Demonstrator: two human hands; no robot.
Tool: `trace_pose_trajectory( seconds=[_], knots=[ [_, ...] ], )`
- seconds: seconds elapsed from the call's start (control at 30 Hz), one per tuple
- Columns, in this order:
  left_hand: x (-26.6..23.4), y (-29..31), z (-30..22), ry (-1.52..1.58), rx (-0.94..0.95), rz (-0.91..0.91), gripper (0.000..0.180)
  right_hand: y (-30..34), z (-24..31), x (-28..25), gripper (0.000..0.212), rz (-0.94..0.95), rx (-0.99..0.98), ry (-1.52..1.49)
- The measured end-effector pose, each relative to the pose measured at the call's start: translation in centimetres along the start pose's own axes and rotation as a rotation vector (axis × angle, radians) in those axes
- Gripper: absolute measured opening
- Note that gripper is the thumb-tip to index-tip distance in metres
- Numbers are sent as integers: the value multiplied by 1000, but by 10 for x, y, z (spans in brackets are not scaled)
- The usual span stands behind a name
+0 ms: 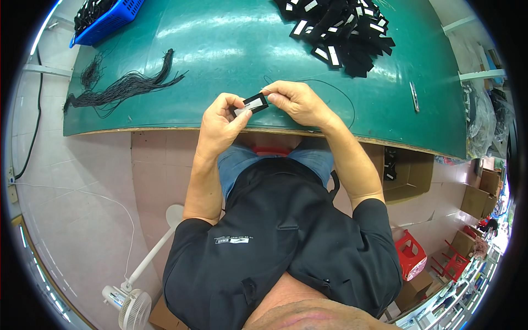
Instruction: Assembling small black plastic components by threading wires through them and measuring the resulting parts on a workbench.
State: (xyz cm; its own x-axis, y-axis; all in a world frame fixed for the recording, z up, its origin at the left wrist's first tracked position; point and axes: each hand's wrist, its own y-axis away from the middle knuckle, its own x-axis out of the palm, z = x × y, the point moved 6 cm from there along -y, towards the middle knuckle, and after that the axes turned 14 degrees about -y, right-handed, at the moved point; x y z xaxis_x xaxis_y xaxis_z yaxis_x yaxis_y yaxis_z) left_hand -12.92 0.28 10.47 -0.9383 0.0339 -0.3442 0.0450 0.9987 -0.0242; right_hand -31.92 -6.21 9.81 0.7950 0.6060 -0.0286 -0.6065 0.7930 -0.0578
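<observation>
My left hand grips a small black fabric piece with a white label, thumb pressed on the label, just above the table's near edge. Close to the piece's right end, my right hand is closed, thumb and forefinger pinched together. A thin black cord runs from behind that hand and curves over the table to the right; a small loop of it shows above the fingertips. Exactly how the cord passes between the fingers is too small to make out.
On the green table lie a bundle of black cords at left and a pile of black labelled pieces at far right. A blue basket stands far left, a slim metal tool right. Below is a cardboard box.
</observation>
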Motion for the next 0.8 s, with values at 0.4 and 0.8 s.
trace_pose_trajectory(
  seconds=[0.4,0.8],
  knots=[
    [13,1,7,152,47,-131,21,3,-1,8,18,-131,-137,-46],
    [13,-10,8,21,37,-142,18,-1,-1,9,15,-230,-217,-80]
  ],
)
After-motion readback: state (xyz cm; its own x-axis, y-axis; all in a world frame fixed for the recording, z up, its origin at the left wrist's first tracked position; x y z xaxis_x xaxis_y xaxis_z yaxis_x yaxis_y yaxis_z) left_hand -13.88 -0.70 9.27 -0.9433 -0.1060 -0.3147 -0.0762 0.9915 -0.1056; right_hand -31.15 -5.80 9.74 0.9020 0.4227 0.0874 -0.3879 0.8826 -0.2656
